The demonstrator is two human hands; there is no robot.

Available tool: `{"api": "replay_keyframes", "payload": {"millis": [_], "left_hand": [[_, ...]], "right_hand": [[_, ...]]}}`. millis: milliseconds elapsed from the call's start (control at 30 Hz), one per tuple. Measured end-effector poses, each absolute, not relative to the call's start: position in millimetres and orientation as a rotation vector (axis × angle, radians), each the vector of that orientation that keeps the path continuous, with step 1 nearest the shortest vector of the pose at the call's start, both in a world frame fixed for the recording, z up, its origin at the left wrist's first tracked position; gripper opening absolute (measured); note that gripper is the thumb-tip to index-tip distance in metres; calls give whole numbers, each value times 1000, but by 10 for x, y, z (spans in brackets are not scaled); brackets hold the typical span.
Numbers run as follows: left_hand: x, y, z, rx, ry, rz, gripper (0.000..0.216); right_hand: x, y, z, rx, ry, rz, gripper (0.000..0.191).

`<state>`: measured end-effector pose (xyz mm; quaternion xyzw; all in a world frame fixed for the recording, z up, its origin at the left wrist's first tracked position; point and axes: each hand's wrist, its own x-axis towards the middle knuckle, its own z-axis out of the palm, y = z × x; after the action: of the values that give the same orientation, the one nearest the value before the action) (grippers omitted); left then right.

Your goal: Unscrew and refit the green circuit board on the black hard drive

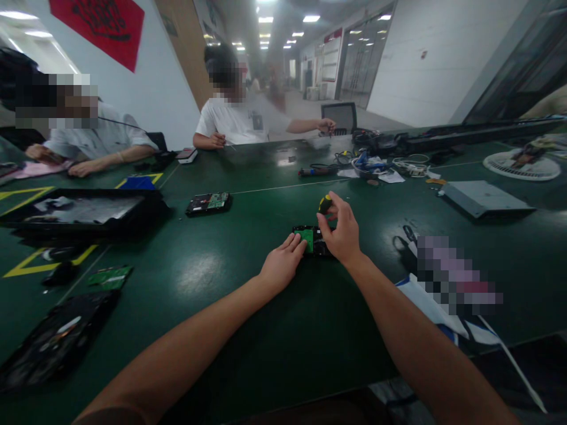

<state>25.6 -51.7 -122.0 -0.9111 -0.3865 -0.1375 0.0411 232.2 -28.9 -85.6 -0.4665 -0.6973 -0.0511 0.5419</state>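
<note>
A hard drive (313,242) lies on the green table in front of me, with its green circuit board facing up. My left hand (283,262) rests on its left end, the fingers stretched out flat across the board. Above the drive's right end, my right hand (342,231) grips a screwdriver (325,204) by its yellow and black handle. The handle stands roughly upright between thumb and fingers. My right hand hides the screwdriver's shaft and tip, and also covers the right part of the drive.
Another hard drive (209,203) lies farther left, beyond a black tray (84,209). A loose circuit board (110,276) and an opened black casing (57,336) are near left. Cables (372,164) and a grey metal box (486,198) sit to the right. Two people (241,115) sit across.
</note>
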Motion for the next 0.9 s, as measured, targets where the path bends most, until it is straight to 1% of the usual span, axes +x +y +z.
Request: {"api": "replay_keyframes", "payload": {"millis": [133,400,900], "left_hand": [[255,-523,-1209,-2792,-1184,-430,43],[249,-502,-1247,-2799,-1186,-429,44],[253,-520,-1210,-2794,-1194,-421,44]], "right_hand": [[2328,-284,-865,-1110,-1653,-139,64],[2318,-316,-823,-1135,-1664,-170,62],[2305,-326,-815,-1125,-1684,-146,63]]}}
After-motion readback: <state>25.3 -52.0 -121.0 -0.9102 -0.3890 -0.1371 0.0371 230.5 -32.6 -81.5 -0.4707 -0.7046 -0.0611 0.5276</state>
